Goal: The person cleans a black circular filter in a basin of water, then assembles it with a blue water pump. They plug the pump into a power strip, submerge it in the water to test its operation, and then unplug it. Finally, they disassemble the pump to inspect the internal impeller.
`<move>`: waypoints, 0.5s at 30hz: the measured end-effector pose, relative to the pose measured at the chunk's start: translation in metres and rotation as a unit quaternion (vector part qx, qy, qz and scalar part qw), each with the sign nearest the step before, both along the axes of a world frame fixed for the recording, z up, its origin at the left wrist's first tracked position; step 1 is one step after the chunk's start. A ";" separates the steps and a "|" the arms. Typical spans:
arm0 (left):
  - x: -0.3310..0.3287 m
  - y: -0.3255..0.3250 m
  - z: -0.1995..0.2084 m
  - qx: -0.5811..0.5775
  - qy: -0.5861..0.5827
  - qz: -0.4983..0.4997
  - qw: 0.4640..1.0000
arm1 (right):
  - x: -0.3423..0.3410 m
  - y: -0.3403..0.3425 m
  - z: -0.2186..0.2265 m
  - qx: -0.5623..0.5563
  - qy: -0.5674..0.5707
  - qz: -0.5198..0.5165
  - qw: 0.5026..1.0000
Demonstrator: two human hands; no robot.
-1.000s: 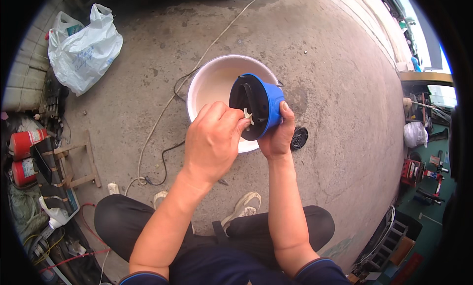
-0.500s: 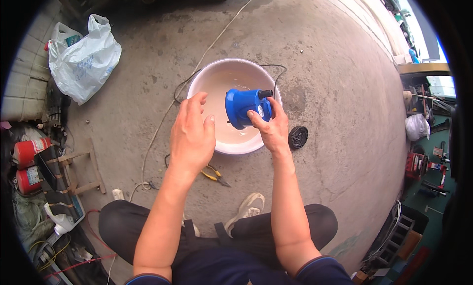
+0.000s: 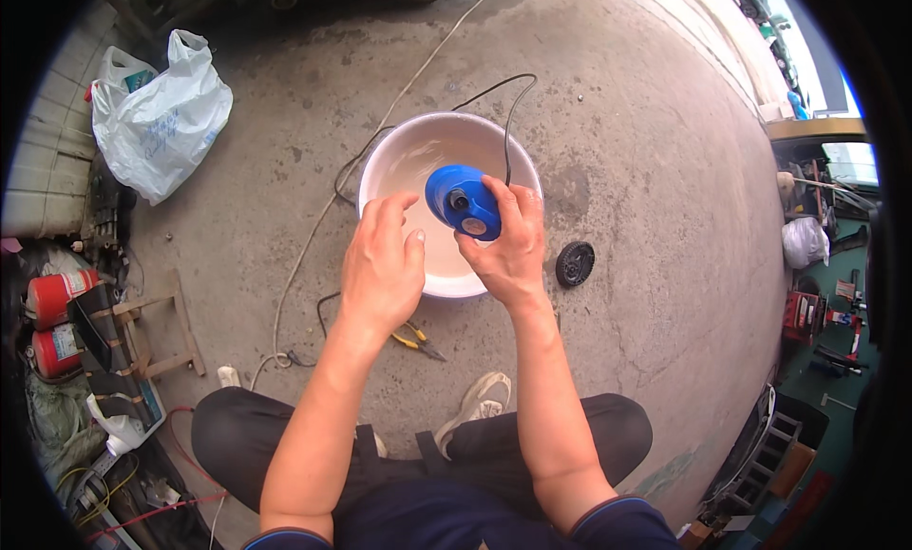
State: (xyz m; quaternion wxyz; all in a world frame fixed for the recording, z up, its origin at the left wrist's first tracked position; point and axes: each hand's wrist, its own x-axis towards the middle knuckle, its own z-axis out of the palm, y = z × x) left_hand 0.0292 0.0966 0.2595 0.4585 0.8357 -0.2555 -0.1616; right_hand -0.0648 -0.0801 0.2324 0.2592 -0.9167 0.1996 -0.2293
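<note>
My right hand [image 3: 514, 244] grips a blue submersible pump [image 3: 460, 197] over a pale basin [image 3: 388, 156]. The pump's black outlet faces up toward me. A black cord [image 3: 514, 113] loops out from behind my right hand and runs past the basin's far rim. To the left of the pump, my left hand [image 3: 382, 262] hangs over the basin's near-left side with fingers apart and nothing in them. On the floor right of the basin lies a round black slotted cover [image 3: 575, 264]. The basin seems to hold some liquid; the pump's underside is hidden.
Yellow-handled pliers [image 3: 415, 340] lie on the concrete just before the basin. A pale cable [image 3: 302, 256] crosses the floor on the left. A white plastic bag [image 3: 163, 123] stands at far left, above red canisters [image 3: 59, 298]. Tools and a black crate [image 3: 766, 449] line the right side.
The pump has turned in my right hand, so its outlet swung from pointing right to facing up. The cord now arches higher beyond the basin. My left hand shifted slightly right.
</note>
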 end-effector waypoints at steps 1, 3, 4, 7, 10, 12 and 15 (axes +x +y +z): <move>0.000 -0.001 0.002 -0.006 0.004 -0.002 1.000 | 0.000 0.000 -0.002 -0.006 -0.002 0.003 1.000; -0.001 -0.003 0.004 -0.007 0.006 -0.006 1.000 | -0.001 0.002 -0.001 -0.003 0.001 0.007 1.000; -0.002 -0.004 0.004 -0.008 0.007 -0.009 1.000 | -0.001 0.002 0.000 -0.002 0.002 0.009 1.000; -0.003 -0.007 0.003 -0.008 0.008 -0.009 1.000 | -0.001 0.001 -0.001 -0.006 -0.002 0.010 1.000; -0.002 -0.005 0.003 -0.009 0.004 -0.006 1.000 | 0.000 0.003 -0.001 0.013 -0.027 0.010 1.000; -0.002 -0.004 0.000 -0.015 0.007 -0.004 1.000 | 0.001 0.005 0.001 0.044 -0.034 0.005 0.998; -0.001 -0.005 0.001 -0.022 0.012 -0.001 1.000 | 0.002 0.006 0.002 0.054 -0.048 0.005 0.997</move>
